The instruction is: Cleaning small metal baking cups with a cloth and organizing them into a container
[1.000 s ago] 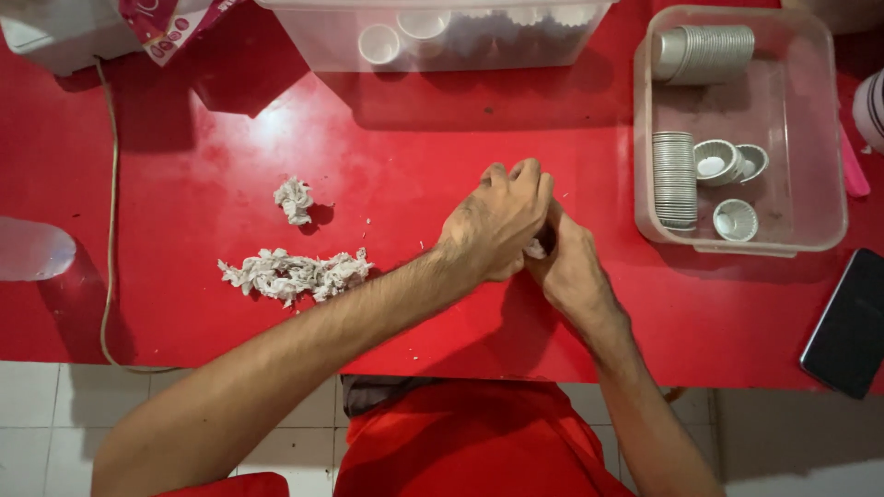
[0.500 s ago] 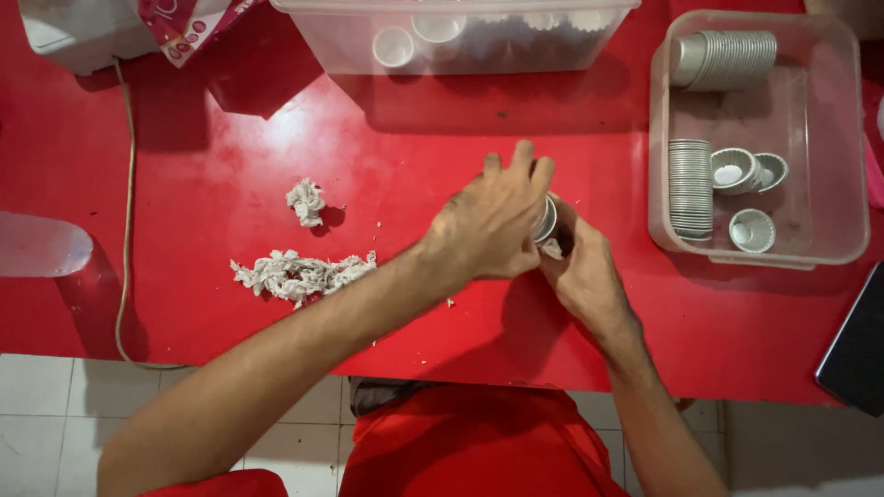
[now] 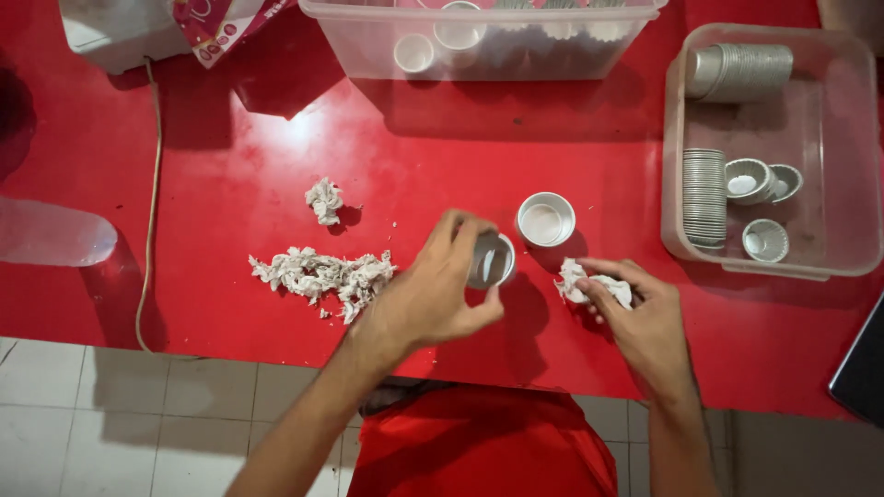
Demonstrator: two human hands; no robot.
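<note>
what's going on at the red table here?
A person works over a red table. The left hand holds a small foil cup tilted on its side; the right hand pinches a wad of whitish crumpled material. Another foil cup stands upright just behind. A pile of the same material lies to the left. A clear bin on the right holds stacked cups.

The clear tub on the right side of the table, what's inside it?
The clear tub holds silver foil cups: a nested stack lying at the back, another stack on its side at the left, and three loose cups. How many each stack holds cannot be told.
</note>
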